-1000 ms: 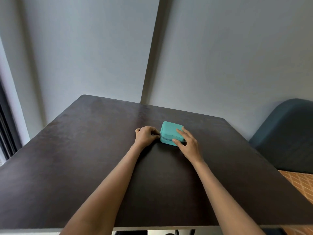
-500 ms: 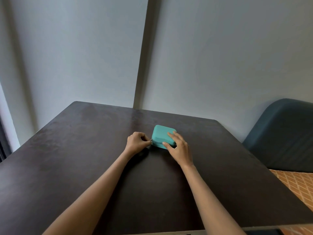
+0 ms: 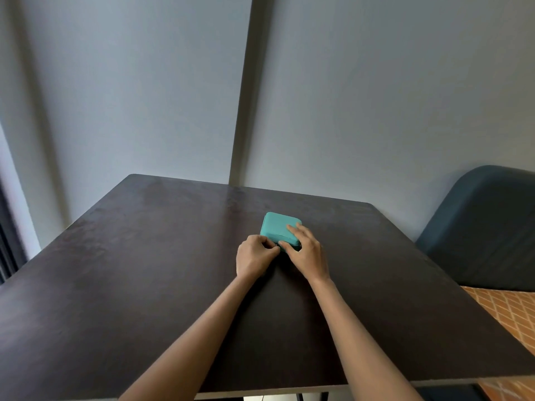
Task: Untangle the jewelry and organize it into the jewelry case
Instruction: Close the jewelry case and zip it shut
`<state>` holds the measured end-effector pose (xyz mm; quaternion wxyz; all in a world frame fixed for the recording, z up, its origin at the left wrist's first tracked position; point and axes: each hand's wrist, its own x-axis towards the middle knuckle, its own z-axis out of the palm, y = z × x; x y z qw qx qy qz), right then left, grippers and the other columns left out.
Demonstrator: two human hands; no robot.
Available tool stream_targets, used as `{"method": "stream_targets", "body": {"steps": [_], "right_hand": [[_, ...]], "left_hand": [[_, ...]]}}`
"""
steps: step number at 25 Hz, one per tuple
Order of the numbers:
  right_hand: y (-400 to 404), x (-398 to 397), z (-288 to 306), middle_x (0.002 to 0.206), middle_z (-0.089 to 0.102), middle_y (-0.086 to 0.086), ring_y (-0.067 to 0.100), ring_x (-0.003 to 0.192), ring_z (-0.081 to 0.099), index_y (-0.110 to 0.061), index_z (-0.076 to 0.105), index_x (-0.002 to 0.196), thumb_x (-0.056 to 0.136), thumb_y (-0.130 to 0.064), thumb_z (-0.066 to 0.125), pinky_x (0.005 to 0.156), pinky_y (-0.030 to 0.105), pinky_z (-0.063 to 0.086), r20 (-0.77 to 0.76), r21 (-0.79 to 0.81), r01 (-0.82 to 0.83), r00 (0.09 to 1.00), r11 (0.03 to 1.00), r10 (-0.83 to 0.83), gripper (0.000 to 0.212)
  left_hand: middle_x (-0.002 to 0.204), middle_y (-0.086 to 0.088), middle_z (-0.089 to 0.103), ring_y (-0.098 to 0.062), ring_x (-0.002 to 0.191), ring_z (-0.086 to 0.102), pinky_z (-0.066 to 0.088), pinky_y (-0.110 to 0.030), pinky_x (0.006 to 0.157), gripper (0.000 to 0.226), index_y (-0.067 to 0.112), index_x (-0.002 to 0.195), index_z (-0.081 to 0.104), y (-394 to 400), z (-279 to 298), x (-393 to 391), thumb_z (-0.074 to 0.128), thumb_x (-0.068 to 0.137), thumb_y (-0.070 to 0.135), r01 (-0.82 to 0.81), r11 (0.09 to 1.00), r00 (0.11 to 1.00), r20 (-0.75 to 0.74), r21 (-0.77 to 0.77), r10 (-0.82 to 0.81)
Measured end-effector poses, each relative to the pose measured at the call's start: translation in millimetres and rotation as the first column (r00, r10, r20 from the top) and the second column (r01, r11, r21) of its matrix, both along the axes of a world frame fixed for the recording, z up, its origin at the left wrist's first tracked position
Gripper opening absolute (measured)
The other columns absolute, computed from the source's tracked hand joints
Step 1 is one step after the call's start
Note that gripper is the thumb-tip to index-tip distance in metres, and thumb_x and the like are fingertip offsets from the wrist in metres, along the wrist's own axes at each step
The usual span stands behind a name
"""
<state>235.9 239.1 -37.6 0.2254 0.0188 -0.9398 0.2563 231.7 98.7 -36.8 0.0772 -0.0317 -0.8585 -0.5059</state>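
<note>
Head view: left hand (image 3: 254,257) pinches the closed case's (image 3: 279,228) near edge, right hand (image 3: 307,253) spread on top.

Your two bare arms and hands, seen from your head camera

You are wearing no sleeves within view: both forearms are showing uncovered from the 6 o'clock edge up to your left hand (image 3: 254,257) and right hand (image 3: 308,253), slim wrists, short nails, fingers and wrists unadorned.

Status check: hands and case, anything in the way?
Left hand pinching at the teal jewelry case near edge, likely the zipper. Right hand holds the case on the table. Case closed. No obstruction.
</note>
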Motion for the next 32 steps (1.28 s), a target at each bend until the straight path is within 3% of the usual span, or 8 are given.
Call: {"method": "stream_targets", "body": {"steps": [5, 8, 11, 17, 21, 23, 25, 32], "right_hand": [[-2, 7, -5, 0.152, 0.025, 0.008, 0.031, 0.127, 0.046, -0.021, 0.031, 0.144, 0.086, -0.016, 0.059, 0.095, 0.042, 0.047, 0.081, 0.174, -0.038, 0.996, 0.984, 0.024, 0.065], [-6, 12, -2, 0.111, 0.048, 0.008, 0.026, 0.093, 0.056, -0.018, 0.046, 0.114, 0.069, -0.026, 0.076, 0.069, 0.037, 0.054, -0.223, 0.397, 0.100, 0.975, 0.913, -0.009, 0.055], [-12, 15, 1, 0.083, 0.056, 0.002, 0.020, 0.076, 0.052, -0.020, 0.049, 0.095, 0.069, -0.027, 0.077, 0.059, 0.032, 0.049, -0.307, 0.603, 0.135, 0.949, 0.786, 0.072, 0.039], [-18, 21, 2, 0.068, 0.064, 0.003, 0.023, 0.063, 0.065, -0.013, 0.053, 0.077, 0.077, -0.008, 0.069, 0.043, 0.030, 0.047, -0.180, 0.428, -0.026, 0.977, 0.903, 0.113, 0.017], [-15, 18, 2, 0.088, 0.067, 0.019, 0.036, 0.079, 0.066, -0.003, 0.056, 0.095, 0.095, -0.023, 0.050, 0.061, 0.037, 0.048, -0.092, 0.313, -0.011, 0.995, 0.950, 0.042, 0.021], [-16, 20, -2, 0.097, 0.067, 0.021, 0.036, 0.084, 0.066, -0.001, 0.054, 0.111, 0.096, -0.022, 0.049, 0.066, 0.038, 0.050, -0.095, 0.303, -0.022, 0.994, 0.953, 0.053, 0.026], [-17, 23, -3, 0.105, 0.066, 0.019, 0.033, 0.092, 0.066, -0.003, 0.047, 0.124, 0.098, -0.018, 0.044, 0.073, 0.038, 0.050, -0.083, 0.272, -0.019, 0.996, 0.962, 0.043, 0.030], [28, 27, -1, 0.102, 0.066, 0.006, 0.027, 0.094, 0.064, -0.013, 0.045, 0.121, 0.095, -0.018, 0.048, 0.070, 0.034, 0.047, -0.028, 0.196, 0.129, 0.992, 0.972, -0.125, 0.027]], "left_hand": [[0.074, 0.004, 0.068, -0.019, 0.080, 0.062, 0.046, -0.037, 0.092, 0.015, 0.021, 0.069, 0.067, 13, 0, 8, 0.060, 0.078, 0.030, -0.126, 0.991, 0.992, 0.001, 0.037, 0.126], [0.070, 0.008, 0.064, -0.015, 0.074, 0.059, 0.038, -0.036, 0.096, 0.019, 0.019, 0.066, 0.063, 11, 0, 8, 0.058, 0.080, 0.030, -0.137, 0.988, 0.990, -0.020, 0.063, 0.139], [0.084, 0.007, 0.061, -0.015, 0.088, 0.056, 0.031, -0.035, 0.091, 0.021, 0.020, 0.070, 0.065, 10, -1, 5, 0.058, 0.081, 0.037, -0.109, 0.994, 0.994, -0.029, -0.007, 0.108], [0.086, 0.009, 0.052, -0.015, 0.098, 0.050, 0.024, -0.030, 0.084, 0.020, 0.023, 0.071, 0.064, 10, 0, 9, 0.058, 0.082, 0.039, -0.040, 0.997, 0.996, -0.086, -0.069, 0.034], [0.123, -0.002, 0.040, -0.021, 0.120, 0.037, 0.027, -0.034, 0.099, 0.029, 0.015, 0.113, 0.050, 13, -2, 11, 0.052, 0.088, 0.031, -0.110, 0.985, 0.964, -0.256, -0.130, 0.074], [0.151, -0.009, 0.019, -0.027, 0.142, 0.015, 0.014, -0.038, 0.115, 0.046, 0.017, 0.140, 0.033, 15, -5, 8, 0.041, 0.094, 0.021, -0.015, 0.960, 0.957, -0.283, -0.280, -0.067], [0.158, -0.008, 0.005, -0.026, 0.147, -0.002, 0.001, -0.039, 0.118, 0.052, 0.024, 0.148, 0.020, 17, -7, 6, 0.032, 0.098, 0.017, 0.105, 0.895, 0.948, -0.228, -0.434, -0.222], [0.144, -0.005, 0.032, -0.026, 0.127, 0.034, 0.033, -0.034, 0.107, 0.042, 0.030, 0.133, 0.043, 13, -9, -11, 0.038, 0.096, 0.010, 0.030, 0.868, 0.918, -0.330, -0.495, -0.220]]}}
